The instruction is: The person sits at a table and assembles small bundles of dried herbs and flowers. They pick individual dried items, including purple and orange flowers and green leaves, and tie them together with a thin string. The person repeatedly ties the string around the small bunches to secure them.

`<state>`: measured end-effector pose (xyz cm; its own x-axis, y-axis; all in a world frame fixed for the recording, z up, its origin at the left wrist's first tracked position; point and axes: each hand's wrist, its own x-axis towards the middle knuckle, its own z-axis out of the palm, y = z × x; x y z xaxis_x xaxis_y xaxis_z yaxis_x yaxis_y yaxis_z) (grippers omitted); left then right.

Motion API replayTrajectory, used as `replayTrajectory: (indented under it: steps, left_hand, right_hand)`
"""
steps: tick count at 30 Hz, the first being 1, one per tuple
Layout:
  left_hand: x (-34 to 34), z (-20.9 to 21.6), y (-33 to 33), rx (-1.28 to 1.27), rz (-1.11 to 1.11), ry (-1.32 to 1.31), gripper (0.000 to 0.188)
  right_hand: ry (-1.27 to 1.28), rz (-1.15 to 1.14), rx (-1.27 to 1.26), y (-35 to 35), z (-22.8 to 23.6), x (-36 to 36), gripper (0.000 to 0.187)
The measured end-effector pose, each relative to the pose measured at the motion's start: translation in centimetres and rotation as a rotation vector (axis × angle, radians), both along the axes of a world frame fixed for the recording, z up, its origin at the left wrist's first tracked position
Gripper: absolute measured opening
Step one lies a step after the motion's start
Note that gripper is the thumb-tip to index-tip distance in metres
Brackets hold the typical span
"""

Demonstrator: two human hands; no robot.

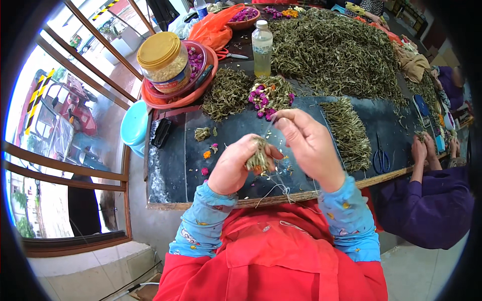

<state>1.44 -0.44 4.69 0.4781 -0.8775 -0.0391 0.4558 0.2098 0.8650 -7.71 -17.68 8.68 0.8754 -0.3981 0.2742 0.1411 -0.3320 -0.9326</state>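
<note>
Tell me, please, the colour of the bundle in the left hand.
The bundle is greenish tan with orange at its lower end, best in the head view.

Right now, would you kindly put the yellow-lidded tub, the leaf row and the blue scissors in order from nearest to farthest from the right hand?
In the head view, from the right hand:
1. Leaf row: just to its right.
2. Blue scissors: farther right, past the row.
3. Yellow-lidded tub: far left, toward the back.

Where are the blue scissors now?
In the head view, the blue scissors lie toward the right, on the dark tabletop, just right of the tidy row of dried leaves and close to the wooden front edge.
</note>
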Motion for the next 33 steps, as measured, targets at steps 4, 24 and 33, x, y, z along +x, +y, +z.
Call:
replayTrajectory:
  steps: [4, 24, 33]
  left_hand:
    - [1.8, 1.6, 2.0, -0.036, 0.082, 0.000, 0.040]
    - [4.8, 6.4, 4.9, -0.240, 0.284, 0.241, 0.040]
    - [12.8, 9.1, 13.8, -0.299, 0.659, 0.039, 0.036]
  right_hand:
    - [0.193, -0.011, 0.146, -2.6, -1.9, -2.5, 0.019]
    - [1.065, -0.888, 0.757, -11.7, -30.2, -55.5, 0.020]
    - [1.630, -0.692, 0.170, -10.4, -31.0, -63.4, 0.027]
